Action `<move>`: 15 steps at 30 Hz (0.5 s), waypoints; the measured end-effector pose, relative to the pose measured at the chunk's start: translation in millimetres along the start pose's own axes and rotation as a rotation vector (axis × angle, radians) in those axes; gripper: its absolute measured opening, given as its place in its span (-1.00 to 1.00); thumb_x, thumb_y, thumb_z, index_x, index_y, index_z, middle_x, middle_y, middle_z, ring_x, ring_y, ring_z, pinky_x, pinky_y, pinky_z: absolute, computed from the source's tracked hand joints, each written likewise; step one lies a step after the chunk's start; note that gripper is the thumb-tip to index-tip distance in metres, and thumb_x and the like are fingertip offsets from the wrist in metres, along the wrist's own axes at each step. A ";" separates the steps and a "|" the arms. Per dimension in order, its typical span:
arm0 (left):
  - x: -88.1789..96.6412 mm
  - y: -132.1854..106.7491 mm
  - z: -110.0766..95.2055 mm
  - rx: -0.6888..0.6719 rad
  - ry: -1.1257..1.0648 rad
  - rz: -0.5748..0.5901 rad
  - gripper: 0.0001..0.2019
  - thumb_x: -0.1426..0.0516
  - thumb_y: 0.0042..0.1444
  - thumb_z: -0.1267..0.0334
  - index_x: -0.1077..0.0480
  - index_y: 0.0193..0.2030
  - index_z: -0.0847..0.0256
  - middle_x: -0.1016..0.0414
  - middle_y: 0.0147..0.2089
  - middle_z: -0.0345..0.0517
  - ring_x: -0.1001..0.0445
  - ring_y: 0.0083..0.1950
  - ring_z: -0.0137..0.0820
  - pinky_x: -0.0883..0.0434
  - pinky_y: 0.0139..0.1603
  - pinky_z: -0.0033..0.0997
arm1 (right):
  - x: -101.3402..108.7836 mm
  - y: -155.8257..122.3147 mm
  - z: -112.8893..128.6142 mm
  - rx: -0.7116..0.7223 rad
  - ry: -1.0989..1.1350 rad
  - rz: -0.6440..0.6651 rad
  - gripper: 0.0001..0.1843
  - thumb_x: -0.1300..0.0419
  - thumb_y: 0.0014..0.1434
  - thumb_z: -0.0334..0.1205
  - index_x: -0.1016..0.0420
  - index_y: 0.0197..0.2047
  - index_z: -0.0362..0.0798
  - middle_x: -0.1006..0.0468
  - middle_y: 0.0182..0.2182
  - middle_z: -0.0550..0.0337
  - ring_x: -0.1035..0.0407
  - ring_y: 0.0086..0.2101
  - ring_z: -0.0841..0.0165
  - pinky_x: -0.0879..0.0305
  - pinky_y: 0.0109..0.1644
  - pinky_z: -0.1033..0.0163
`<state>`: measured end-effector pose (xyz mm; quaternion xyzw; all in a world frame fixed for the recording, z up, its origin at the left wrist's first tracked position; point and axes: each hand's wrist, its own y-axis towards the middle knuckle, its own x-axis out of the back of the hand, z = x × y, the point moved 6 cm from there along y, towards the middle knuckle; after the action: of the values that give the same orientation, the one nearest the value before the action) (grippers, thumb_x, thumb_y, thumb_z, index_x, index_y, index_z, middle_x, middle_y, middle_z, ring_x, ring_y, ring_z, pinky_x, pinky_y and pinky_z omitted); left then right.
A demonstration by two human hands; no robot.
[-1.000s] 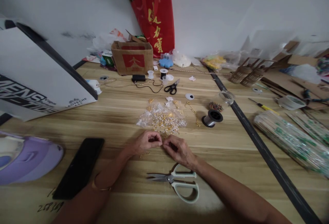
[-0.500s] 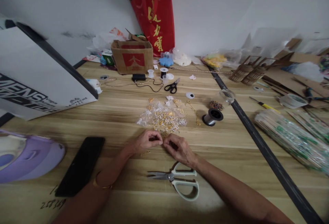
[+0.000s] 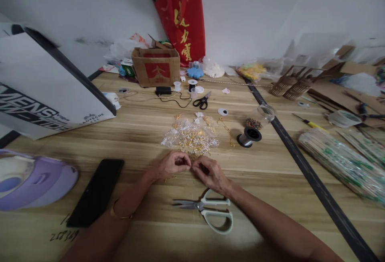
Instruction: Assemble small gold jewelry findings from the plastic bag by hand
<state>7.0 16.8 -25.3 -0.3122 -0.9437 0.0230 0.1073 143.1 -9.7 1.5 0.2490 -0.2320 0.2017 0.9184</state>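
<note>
My left hand (image 3: pixel 174 164) is closed in a pinch, thumb against fingertips. Facing it, almost touching, my right hand (image 3: pixel 210 172) is pinched too. Whatever lies between the fingertips is too small to make out. Just beyond both hands spreads a pile of gold and silver jewelry findings (image 3: pixel 195 139), partly in clear plastic bags. A few tiny gold pieces (image 3: pixel 170 178) lie on the wood under my left wrist. Scissors with pale handles (image 3: pixel 216 210) rest near my right forearm, blades pointing left and slightly apart.
Right of the pile are a gold chain (image 3: pixel 227 131), a wire spool (image 3: pixel 249 137) and a clear jar of beads (image 3: pixel 260 118). Black scissors (image 3: pixel 202 100) lie behind it. A black phone (image 3: pixel 96 193), a purple visor (image 3: pixel 39 179) and a white box (image 3: pixel 57 89) occupy the left. Wrapped sticks (image 3: pixel 339 165) lie right.
Both hands keep their pinched pose, fingertips together, with hardly any movement. The whole view has shifted very slightly.
</note>
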 end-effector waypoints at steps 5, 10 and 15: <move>0.2 -0.2 -1.6 -0.010 0.005 -0.003 -0.82 -0.19 0.00 0.21 -0.42 -0.36 0.32 -0.45 -0.39 -0.16 -0.38 -0.34 -0.47 -0.31 -0.26 -0.50 | 0.7 -0.3 -0.2 -0.001 0.002 -0.007 -0.84 -0.05 0.24 -0.25 -0.39 -0.34 -0.09 -0.41 -0.48 0.19 -0.26 -0.48 0.44 -0.19 -0.39 0.35; 0.9 0.1 -4.5 -0.022 0.002 -0.010 -0.82 -0.18 0.01 0.20 -0.42 -0.38 0.31 -0.43 -0.41 -0.17 -0.36 -0.35 -0.47 -0.30 -0.28 -0.49 | -0.6 -1.0 -1.8 0.001 0.007 0.002 -0.86 -0.06 0.23 -0.27 -0.38 -0.34 -0.09 -0.40 -0.48 0.19 -0.25 -0.48 0.44 -0.17 -0.40 0.35; 1.4 0.4 -4.9 -0.045 0.009 -0.005 -0.83 -0.17 0.03 0.21 -0.40 -0.37 0.31 -0.41 -0.40 -0.18 -0.35 -0.34 -0.48 -0.30 -0.26 -0.49 | -1.0 -0.9 -2.2 0.003 0.007 -0.003 -0.87 -0.07 0.22 -0.27 -0.39 -0.34 -0.09 -0.40 -0.48 0.19 -0.26 -0.48 0.44 -0.19 -0.39 0.35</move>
<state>7.1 17.9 -20.3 -0.3122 -0.9443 0.0000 0.1043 143.4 -9.5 -1.0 0.2498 -0.2282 0.2017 0.9191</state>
